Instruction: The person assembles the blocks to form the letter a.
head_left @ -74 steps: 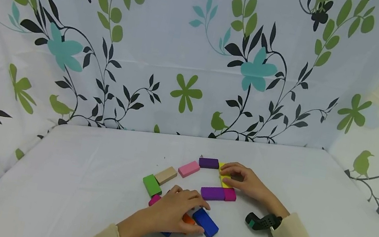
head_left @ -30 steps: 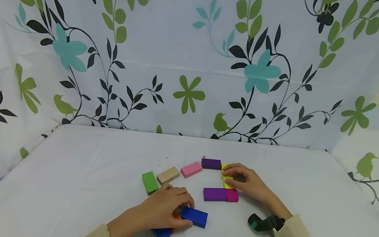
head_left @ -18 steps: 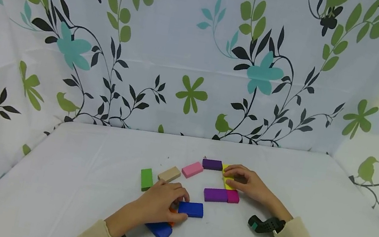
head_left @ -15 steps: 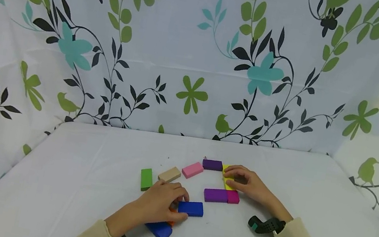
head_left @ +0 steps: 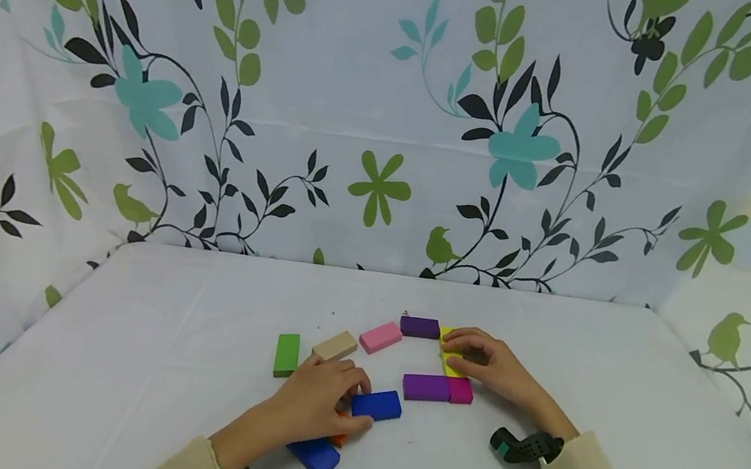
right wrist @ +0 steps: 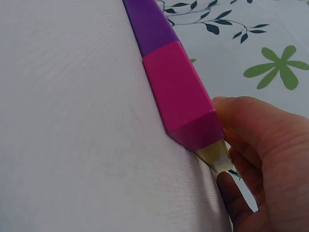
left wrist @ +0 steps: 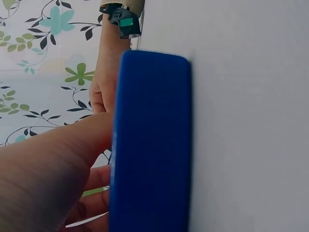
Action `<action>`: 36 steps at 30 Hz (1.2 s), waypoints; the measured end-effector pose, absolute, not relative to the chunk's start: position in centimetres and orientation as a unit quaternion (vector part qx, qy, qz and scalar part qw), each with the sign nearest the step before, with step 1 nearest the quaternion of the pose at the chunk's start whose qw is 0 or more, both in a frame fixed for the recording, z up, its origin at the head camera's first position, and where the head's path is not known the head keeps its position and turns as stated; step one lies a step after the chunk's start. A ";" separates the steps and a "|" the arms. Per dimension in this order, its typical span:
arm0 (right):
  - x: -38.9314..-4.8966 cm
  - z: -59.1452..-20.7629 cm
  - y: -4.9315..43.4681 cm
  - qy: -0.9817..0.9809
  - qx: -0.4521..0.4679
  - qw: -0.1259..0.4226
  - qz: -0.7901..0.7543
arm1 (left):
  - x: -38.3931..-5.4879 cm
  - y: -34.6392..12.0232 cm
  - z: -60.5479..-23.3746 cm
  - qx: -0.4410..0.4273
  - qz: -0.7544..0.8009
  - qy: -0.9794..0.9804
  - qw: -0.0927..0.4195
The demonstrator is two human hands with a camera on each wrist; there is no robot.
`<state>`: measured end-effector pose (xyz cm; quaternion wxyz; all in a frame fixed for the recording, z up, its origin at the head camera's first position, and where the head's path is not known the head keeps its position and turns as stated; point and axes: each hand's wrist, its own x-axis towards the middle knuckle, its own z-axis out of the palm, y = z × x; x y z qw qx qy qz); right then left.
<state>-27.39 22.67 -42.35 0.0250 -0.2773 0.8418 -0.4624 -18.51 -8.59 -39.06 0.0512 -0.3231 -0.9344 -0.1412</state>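
In the head view my left hand (head_left: 314, 398) grips a blue wooden block (head_left: 377, 405), thumb at its near side and fingers at its far side. An orange block (head_left: 338, 436) peeks out from under this hand, and a second blue block (head_left: 314, 457) lies just below the palm. My right hand (head_left: 490, 365) pinches a yellow block (head_left: 451, 363) between thumb and fingers. Touching each other near it are a purple block (head_left: 426, 388) and a magenta block (head_left: 461, 390). The right wrist view shows the yellow block's end (right wrist: 216, 155) beyond the magenta block.
A green block (head_left: 286, 355), a tan block (head_left: 335, 345), a pink block (head_left: 381, 338) and a dark purple block (head_left: 419, 327) form the curve's far side on the white-covered table (head_left: 92, 386). A patterned curtain (head_left: 340, 94) hangs behind.
My left hand has moved left and slightly away with the blue block, which has turned; the orange and second blue blocks moved too. The green block has turned straighter. My right hand keeps its hold.
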 end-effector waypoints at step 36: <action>-27.2 -42.0 22.6 0.840 -0.286 0.020 -0.461 | -19.6 -7.5 -39.5 -0.260 -0.166 -0.950 0.046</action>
